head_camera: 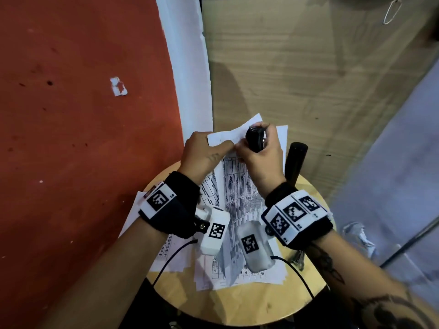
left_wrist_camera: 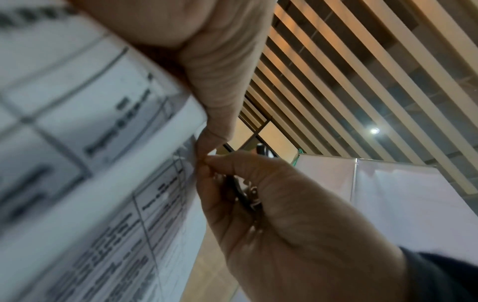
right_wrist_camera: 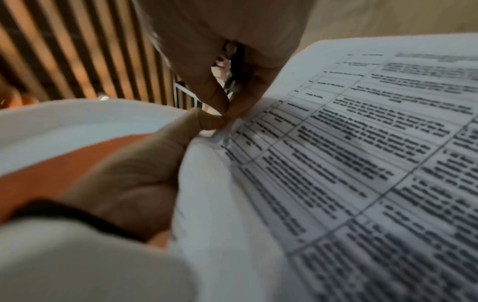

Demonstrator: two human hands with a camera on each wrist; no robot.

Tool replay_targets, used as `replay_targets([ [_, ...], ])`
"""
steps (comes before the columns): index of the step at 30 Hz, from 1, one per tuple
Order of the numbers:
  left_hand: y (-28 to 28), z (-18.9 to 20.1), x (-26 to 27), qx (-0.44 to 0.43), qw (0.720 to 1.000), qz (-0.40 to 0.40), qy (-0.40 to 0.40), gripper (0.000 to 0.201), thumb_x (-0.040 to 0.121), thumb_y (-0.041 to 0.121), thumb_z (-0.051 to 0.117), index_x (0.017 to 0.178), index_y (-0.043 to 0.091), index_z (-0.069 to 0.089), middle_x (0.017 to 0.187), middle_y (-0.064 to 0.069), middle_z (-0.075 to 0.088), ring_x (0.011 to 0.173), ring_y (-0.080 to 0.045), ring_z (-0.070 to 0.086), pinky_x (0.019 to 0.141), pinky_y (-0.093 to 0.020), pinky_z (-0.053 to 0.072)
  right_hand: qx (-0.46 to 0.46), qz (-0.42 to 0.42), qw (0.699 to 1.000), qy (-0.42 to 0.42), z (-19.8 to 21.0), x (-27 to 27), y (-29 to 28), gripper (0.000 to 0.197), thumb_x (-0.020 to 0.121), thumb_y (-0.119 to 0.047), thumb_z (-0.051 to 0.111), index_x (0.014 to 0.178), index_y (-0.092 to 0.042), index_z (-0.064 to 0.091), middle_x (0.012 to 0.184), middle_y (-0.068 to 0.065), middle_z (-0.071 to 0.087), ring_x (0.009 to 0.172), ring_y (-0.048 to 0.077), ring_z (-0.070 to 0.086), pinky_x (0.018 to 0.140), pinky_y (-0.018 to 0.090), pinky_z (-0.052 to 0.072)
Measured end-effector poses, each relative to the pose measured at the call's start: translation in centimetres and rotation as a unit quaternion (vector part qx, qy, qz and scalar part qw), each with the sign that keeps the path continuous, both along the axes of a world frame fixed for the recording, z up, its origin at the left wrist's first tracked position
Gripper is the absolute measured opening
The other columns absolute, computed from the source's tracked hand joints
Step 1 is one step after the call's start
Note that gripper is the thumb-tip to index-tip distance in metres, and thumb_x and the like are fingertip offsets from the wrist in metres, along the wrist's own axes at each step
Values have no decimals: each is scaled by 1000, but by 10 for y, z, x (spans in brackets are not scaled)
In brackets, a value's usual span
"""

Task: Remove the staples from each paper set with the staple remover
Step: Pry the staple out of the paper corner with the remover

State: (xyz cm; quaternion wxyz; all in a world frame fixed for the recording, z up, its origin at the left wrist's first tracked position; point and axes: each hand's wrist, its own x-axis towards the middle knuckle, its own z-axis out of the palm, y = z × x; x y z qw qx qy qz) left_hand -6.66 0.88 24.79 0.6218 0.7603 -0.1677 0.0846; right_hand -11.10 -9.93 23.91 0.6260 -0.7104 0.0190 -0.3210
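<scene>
I hold a stapled paper set (head_camera: 234, 184) printed with tables above a round wooden stool (head_camera: 273, 302). My left hand (head_camera: 223, 148) pinches the sheets near their top corner, thumb on top (left_wrist_camera: 204, 141). Right against it, my right hand (head_camera: 242, 149) curls round the black staple remover (head_camera: 255, 138), tucked in the palm. In the right wrist view its thumb and forefinger (right_wrist_camera: 227, 114) pinch at the same corner of the paper set (right_wrist_camera: 362, 163), touching my left thumb (right_wrist_camera: 207, 120). The remover's metal parts (left_wrist_camera: 245, 196) show inside the right palm. No staple can be made out.
More printed sheets (head_camera: 237, 271) lie spread on the stool under my wrists. A black cylinder (head_camera: 295, 162) stands at the stool's back right and a small metal object (head_camera: 299, 255) at its right edge. Red floor (head_camera: 83, 138) lies left; crumpled paper (head_camera: 358, 236) lies right.
</scene>
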Motion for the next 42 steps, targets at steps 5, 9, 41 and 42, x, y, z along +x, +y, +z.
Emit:
replay_targets([
  [5,0,5,-5,-51,997,-31,48,14,52,29,64,56,17,57,62,-2,51,60,-13,44,62,-27,35,-198,-45,973,-111,-6,-6,0,33,75,-5,60,105,-13,50,75,-17,53,65,13,49,60,23,38],
  [9,0,5,-7,-88,992,-47,74,5,75,9,61,76,4,60,74,-10,52,68,-18,46,65,-30,37,-308,-47,929,-201,-10,-5,0,29,78,-19,52,105,-19,41,78,7,64,73,17,50,59,24,37],
  [41,35,12,14,80,991,-66,-86,24,73,30,66,90,13,69,81,1,66,70,0,58,71,-25,44,-142,73,979,127,-23,-13,-58,31,78,9,59,88,-18,50,83,4,59,59,15,55,48,28,48],
  [42,38,12,17,83,990,-59,-96,23,72,30,67,90,15,69,79,7,67,69,5,57,71,-25,44,-188,63,968,153,-32,-12,-60,30,77,7,60,90,-18,51,82,5,59,62,19,56,51,30,50],
])
